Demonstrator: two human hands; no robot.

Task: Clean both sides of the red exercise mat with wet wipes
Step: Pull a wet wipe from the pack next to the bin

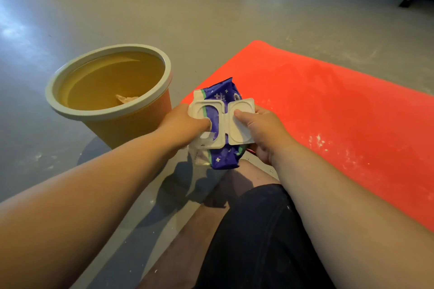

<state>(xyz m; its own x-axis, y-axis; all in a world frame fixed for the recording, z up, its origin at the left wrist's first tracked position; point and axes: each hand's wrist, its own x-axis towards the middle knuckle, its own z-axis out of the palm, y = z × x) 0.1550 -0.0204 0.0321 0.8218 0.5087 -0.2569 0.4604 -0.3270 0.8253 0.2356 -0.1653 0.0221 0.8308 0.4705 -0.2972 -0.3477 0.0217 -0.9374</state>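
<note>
- Hands first: both are on a blue and white soft plastic pack of wet wipes [223,96], held up in the air above the person's knee, right by the near left corner of the mat.
- Left hand [180,124] grips the left side of the pack of wet wipes, fingers curled, with one fingertip tucked into the oval opening next to a bit of white wipe [206,135] poking out.
- Right hand [265,131] wraps round the right side from underneath, and its thumb presses the white plastic flip lid [242,122] flat, so the lid is folded fully open.
- Flat red exercise mat [328,105] lies on the grey floor [211,7] to the right, with white dusty specks [319,141] along its near edge.
- Round orange plastic bin with a pale rim [131,124] stands on the floor just left of the mat's corner, close to the left hand. There's a crumpled wipe [125,99] at the bottom of it.
- Dark shorts [258,230] cover the leg at the bottom of the view.
- Some dark gear sits at the floor's far right edge, too blurry to call.
</note>
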